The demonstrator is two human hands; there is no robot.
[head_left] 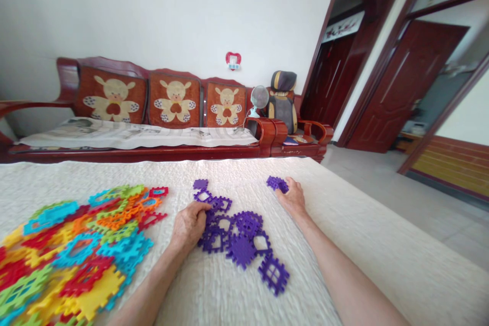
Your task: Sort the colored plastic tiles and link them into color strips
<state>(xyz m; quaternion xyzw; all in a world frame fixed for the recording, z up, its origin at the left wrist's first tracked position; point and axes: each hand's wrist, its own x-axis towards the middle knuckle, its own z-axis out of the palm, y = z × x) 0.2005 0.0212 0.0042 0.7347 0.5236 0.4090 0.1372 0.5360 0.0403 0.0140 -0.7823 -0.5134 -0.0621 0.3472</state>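
My left hand point(190, 223) is at the left edge of a loose group of purple interlocking plastic tiles point(243, 250), with its fingers curled onto a tile there; that tile is partly hidden by the hand. Notched edges and cut-out windows show on several of these tiles, and some overlap. Farther right, my right hand point(293, 196) has its thumb and fingers closed on a small purple stack of tiles point(276, 183) resting on the cloth. A single windowed tile point(274, 274) lies at the near end of the group.
A big heap of red, yellow, green, blue and orange tiles point(82, 249) covers the left of the table. A pale textured cloth point(344, 244) covers the tabletop. Behind it stand a wooden sofa point(191, 153) with bear cushions and a small fan point(260, 98).
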